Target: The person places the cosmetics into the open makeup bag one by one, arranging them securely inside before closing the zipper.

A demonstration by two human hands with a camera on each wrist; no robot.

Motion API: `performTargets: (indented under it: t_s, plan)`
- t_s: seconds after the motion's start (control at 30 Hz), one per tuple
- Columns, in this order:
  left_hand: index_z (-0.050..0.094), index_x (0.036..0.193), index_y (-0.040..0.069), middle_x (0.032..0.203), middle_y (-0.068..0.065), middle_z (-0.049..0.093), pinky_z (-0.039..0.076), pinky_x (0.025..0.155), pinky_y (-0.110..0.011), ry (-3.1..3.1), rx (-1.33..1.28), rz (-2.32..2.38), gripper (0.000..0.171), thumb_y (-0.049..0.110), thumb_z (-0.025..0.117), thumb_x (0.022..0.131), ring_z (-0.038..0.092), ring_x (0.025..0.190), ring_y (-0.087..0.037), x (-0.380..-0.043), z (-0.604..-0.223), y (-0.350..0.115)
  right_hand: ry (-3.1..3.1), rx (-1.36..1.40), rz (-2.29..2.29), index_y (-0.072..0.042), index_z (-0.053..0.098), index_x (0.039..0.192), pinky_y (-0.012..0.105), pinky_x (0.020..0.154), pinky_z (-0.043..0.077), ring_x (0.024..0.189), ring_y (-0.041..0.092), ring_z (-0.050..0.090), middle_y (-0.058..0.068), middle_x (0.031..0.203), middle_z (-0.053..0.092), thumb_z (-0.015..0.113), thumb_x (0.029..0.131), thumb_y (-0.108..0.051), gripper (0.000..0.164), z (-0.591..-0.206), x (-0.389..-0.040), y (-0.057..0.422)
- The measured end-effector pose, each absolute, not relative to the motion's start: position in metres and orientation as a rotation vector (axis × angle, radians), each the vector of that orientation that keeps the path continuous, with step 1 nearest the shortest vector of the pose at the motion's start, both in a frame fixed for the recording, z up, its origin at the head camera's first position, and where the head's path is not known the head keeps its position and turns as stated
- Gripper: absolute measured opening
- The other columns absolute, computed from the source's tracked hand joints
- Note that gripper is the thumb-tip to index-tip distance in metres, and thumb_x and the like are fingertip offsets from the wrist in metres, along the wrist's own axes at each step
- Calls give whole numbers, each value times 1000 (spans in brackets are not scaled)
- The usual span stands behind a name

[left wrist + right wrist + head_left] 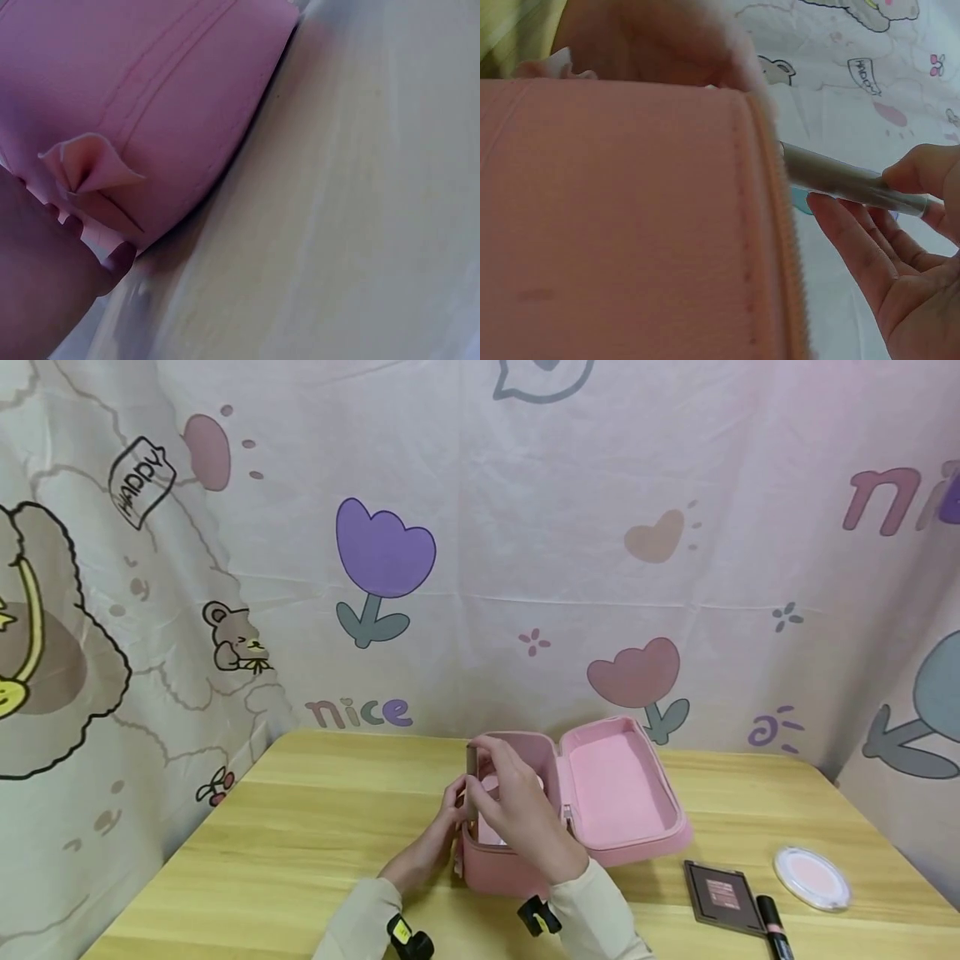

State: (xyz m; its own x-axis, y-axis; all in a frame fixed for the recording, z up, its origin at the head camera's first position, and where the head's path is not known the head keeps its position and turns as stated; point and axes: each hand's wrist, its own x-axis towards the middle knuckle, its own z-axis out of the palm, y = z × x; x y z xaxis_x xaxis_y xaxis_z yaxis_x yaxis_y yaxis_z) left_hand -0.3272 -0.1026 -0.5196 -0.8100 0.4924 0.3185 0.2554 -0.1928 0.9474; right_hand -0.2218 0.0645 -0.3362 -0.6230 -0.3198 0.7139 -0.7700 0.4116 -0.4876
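On the wood-grain desk [247, 852], R hand [521, 806] pinches a slim grey-brown cylindrical tube [840, 176] at the L rim of an open pink zip case [498, 872]; L hand [427, 852] touches case, grip can't tell. Tube might slip if pinch loosens. Qty: 1 ea. tube, case, dark square palette [723, 897], black capped stick [772, 925], round pink compact [812, 878].
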Motion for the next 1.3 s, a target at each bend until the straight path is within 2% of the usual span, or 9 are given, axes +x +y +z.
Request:
performTargets:
  t_s: [0.07,0.13,0.27,0.47,0.63,0.8,0.93,1.2,1.3]
  plan:
    - [9,155,23,159,-5,5,8,110,-60,1857,863,2139,84,39,50,84,12,142,-32,-334,-525,-101,-2153,909,1132,2,50,121,23,63,53,81,15,62,6,96,59,66,86,3,38,-337,-223,65]
    - [-1,155,19,158,-11,-8,-1,108,-64,1907,756,2052,84,39,45,87,-2,142,-37,-290,-478,-99,-2159,889,1137,2,52,116,24,63,53,80,14,61,4,94,58,66,86,4,33,-338,-224,65]
    - [-2,153,9,155,-19,-7,2,109,-61,1926,736,2043,76,31,37,92,1,141,-39,-259,-438,-95,-2179,881,1098,-1,55,102,23,63,51,76,12,59,2,88,55,67,84,4,22,-343,-226,66]
    - [0,152,7,154,-20,-2,5,108,-60,1953,720,2040,75,31,38,92,8,139,-38,-255,-434,-93,-2139,916,1052,-3,59,92,19,63,52,74,12,60,2,84,58,68,82,5,16,-347,-228,69]
    - [-3,153,7,156,-20,-6,-3,107,-64,1920,712,2042,80,31,39,90,2,140,-41,-253,-433,-93,-2198,936,1058,-5,59,85,26,62,55,70,10,62,0,79,61,71,80,4,16,-349,-228,71]
    - [-4,153,10,157,-18,-6,-5,107,-63,1910,683,2047,78,28,37,89,1,141,-40,-252,-431,-93,-2308,936,944,-8,56,78,20,60,52,69,11,64,0,75,60,72,80,1,18,-351,-228,70]
    - [-3,153,9,157,-17,-6,-6,108,-61,1916,668,2047,77,26,36,89,0,141,-38,-252,-430,-92,-2331,906,853,-8,56,77,19,60,51,69,15,66,2,76,60,72,82,-3,18,-349,-226,71]
    - [-4,152,6,157,-19,-6,-4,109,-59,1908,672,2074,77,24,34,88,0,141,-36,-250,-431,-92,-2379,857,753,-3,64,87,30,62,53,75,22,65,8,84,60,68,87,-10,7,-347,-225,74]
    - [-4,152,6,157,-20,-4,-3,109,-58,1906,672,2080,77,23,34,88,1,141,-36,-251,-431,-91,-2414,834,729,-1,70,96,33,65,54,78,22,64,9,91,63,67,89,-12,13,-346,-226,76]
